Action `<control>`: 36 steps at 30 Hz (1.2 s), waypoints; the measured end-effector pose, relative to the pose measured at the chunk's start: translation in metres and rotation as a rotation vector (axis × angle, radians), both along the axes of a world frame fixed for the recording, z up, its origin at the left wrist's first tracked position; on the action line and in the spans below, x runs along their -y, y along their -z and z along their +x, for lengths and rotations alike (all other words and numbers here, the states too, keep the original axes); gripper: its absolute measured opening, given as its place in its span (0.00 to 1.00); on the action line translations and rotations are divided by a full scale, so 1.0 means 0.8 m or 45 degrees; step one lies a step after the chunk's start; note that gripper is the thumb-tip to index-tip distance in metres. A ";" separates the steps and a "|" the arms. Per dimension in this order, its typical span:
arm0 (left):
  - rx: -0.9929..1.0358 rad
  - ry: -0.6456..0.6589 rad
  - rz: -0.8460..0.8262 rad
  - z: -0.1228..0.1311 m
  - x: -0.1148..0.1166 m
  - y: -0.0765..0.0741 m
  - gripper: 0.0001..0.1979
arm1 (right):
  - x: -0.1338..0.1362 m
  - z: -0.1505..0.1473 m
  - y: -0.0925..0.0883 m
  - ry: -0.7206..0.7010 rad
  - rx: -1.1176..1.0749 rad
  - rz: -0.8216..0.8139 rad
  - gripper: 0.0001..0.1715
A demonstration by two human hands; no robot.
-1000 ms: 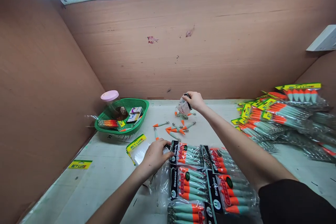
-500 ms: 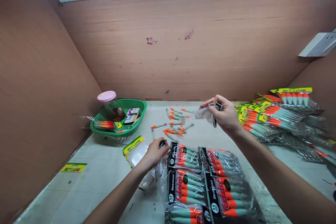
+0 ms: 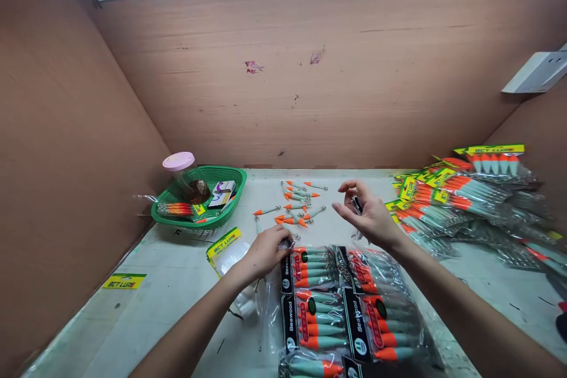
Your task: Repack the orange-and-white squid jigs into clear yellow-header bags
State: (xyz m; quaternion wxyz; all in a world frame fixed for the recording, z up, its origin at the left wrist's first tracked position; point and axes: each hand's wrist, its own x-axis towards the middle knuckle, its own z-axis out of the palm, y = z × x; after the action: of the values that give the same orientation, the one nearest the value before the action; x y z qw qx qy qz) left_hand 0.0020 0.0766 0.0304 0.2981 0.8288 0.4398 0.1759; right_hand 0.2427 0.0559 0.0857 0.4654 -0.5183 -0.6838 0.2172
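My left hand (image 3: 268,253) is closed, fingertips pinched on a small black edge at the top left of the packs; it looks like a black bag header, mostly hidden. My right hand (image 3: 370,215) is raised right of the loose lures, thumb and forefinger apart, other fingers curled round a crumpled clear bag with a black header (image 3: 357,205). Below both hands lie several clear packs of orange and pale green squid lures (image 3: 321,320) with black Seawood headers. Several loose lures (image 3: 296,218) with hooked ends lie on the white worktop (image 3: 186,301) beyond.
A green basket (image 3: 243,180) at the back left holds a pink-lidded jar (image 3: 178,161), a small box and packed lures. Empty yellow-header bags (image 3: 224,242) lie beside my left hand. A yellow label (image 3: 124,281) is far left. Packed lures (image 3: 460,201) are piled at right.
My right hand has moved down and slightly right, its thumb and forefinger spreading apart. My left hand has shifted right, towards the packs' top left corner.
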 end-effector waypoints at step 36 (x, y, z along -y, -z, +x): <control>0.091 0.303 1.553 -0.032 0.065 -0.034 0.08 | 0.051 -0.030 0.034 -0.108 -0.066 0.218 0.13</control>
State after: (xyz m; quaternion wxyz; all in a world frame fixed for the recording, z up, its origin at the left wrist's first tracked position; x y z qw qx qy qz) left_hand -0.0234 0.0248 0.0574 -0.1970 0.8868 0.1545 0.3885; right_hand 0.2191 0.0149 0.0586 0.5160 -0.4414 -0.7089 0.1910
